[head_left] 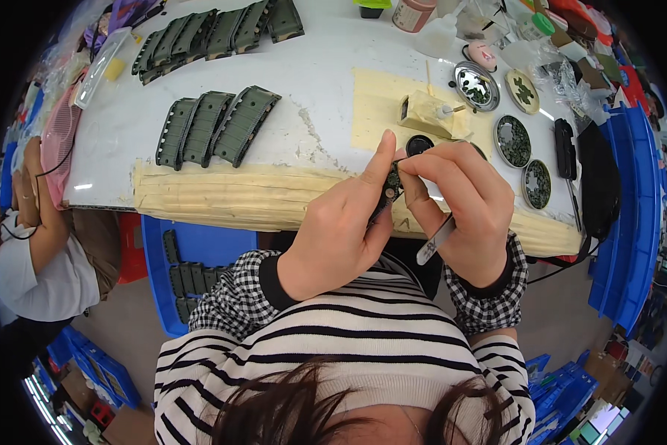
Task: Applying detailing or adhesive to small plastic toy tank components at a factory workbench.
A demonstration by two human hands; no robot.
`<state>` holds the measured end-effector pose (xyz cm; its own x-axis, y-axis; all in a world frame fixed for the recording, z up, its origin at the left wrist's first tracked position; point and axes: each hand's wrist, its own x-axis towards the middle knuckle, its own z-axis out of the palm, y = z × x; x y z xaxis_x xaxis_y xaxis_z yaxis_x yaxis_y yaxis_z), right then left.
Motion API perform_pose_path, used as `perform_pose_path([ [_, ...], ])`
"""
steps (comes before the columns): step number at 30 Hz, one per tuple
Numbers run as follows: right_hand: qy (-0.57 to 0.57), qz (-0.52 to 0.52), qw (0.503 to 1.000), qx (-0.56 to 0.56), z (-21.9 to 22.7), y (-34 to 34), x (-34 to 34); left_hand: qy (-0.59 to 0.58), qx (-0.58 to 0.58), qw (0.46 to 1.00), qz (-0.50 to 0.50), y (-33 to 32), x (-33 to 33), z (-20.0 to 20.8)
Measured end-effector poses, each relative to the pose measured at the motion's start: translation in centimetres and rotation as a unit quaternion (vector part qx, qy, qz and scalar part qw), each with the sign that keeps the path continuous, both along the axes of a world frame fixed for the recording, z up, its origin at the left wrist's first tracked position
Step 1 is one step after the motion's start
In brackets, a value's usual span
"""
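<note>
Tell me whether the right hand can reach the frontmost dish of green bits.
Probably yes: the dish lies right of the right hand with nothing visible between them, though that hand holds a metal tool and touches the dark piece.

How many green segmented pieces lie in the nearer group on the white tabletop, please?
3: a left piece, a middle piece and a right piece, side by side beyond the cream padding. They lie close together, so another may be hidden beneath.
</note>
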<state>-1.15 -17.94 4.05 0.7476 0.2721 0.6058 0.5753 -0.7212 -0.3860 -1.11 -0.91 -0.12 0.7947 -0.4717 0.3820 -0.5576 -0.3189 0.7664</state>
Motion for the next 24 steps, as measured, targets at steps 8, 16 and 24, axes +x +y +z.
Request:
perform_pose_path([
  [8, 0.014, 0.028, 0.999, -0.041, -0.2, -0.5, -0.2, -0.017, 0.020, 1.000, 0.003, -0.1, 0.0, 0.3],
  [16, -0.015, 0.036, 0.999, -0.034, -0.5, -0.3, -0.2, -0.026, -0.005, 1.000, -0.003, -0.1, 0.1, 0.1],
  [24, 0.024, 0.021, 0.995, 0.095, -0.5, 0.3, -0.5, -0.029, -0.100, 0.995, -0.002, -0.7, 0.6, -0.7],
])
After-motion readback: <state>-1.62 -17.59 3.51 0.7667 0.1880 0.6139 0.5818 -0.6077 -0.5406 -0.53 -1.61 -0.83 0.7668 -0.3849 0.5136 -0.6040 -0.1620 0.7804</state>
